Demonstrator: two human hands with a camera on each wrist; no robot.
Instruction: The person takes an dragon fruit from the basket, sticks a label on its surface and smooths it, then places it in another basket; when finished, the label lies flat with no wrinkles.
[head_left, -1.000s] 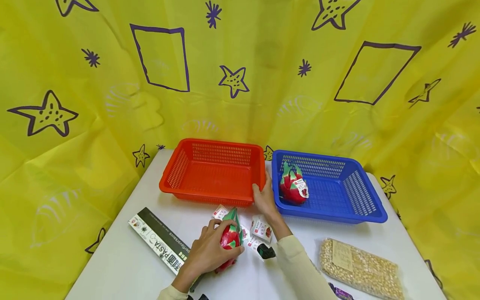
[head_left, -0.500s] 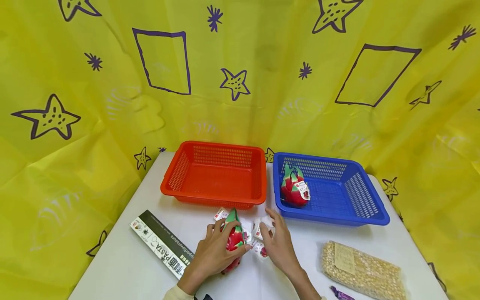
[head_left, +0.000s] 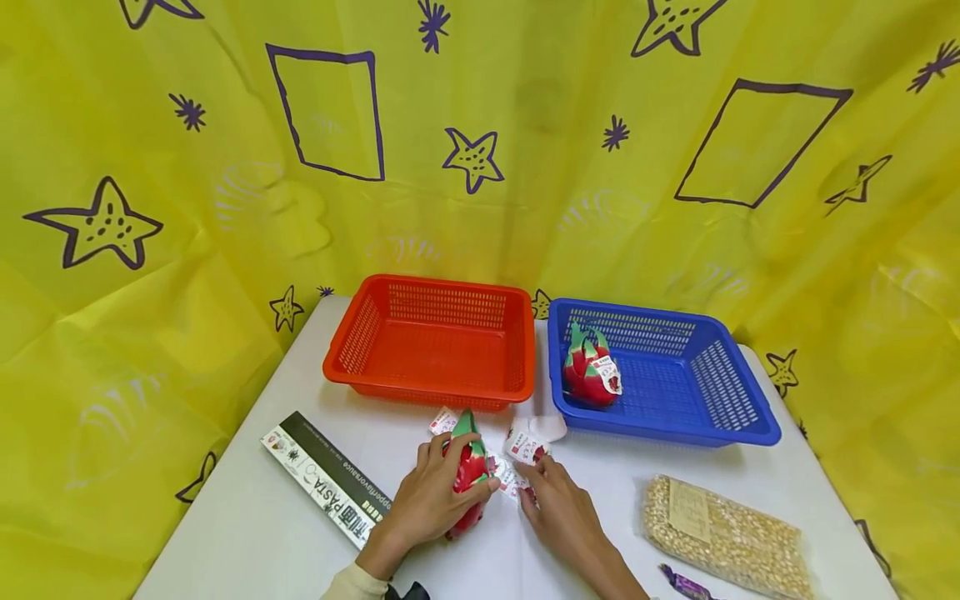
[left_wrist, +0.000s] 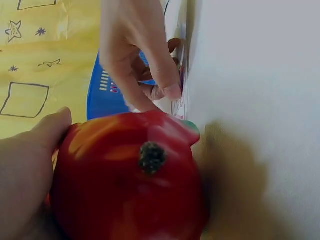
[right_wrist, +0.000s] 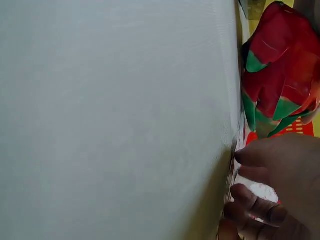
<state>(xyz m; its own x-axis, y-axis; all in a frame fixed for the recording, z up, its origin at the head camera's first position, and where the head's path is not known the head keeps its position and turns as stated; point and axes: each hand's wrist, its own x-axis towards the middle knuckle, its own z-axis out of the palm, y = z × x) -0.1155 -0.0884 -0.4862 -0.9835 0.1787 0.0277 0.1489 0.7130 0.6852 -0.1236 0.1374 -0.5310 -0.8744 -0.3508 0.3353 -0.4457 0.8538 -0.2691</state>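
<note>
Pasta box [head_left: 330, 479], black and white, lies slantwise on the left part of the white desk [head_left: 232, 517], its near end beside the left wrist. Farther back stands a red basket [head_left: 442, 358] with perforated sides, in front of a yellow cloth [head_left: 300, 225] printed with stars and four-sided outlines. Nearer, the left hand [head_left: 429, 500] is curved round a dragon fruit [head_left: 471, 473], fingers over one side and thumb across the other. The fruit's green tip points toward the red basket; in the left wrist view its round red end shows a dark stem mark. A small label [head_left: 443, 422] lies between the fruit and that basket.

Just right of the fruit are more printed labels [head_left: 527, 447] and a plain white piece [head_left: 550, 428] near the blue basket. The right hand [head_left: 564, 518] has its fingers loosely bent with the tips at these labels; whether it pinches one cannot be told. Behind it, the blue basket [head_left: 667, 387] holds a second dragon fruit [head_left: 587, 367], labelled, at its left end. Farthest right on the desk lie a purple wrapper [head_left: 686, 583] and, just beyond it, a clear bag of pale yellow kernels [head_left: 723, 533].
</note>
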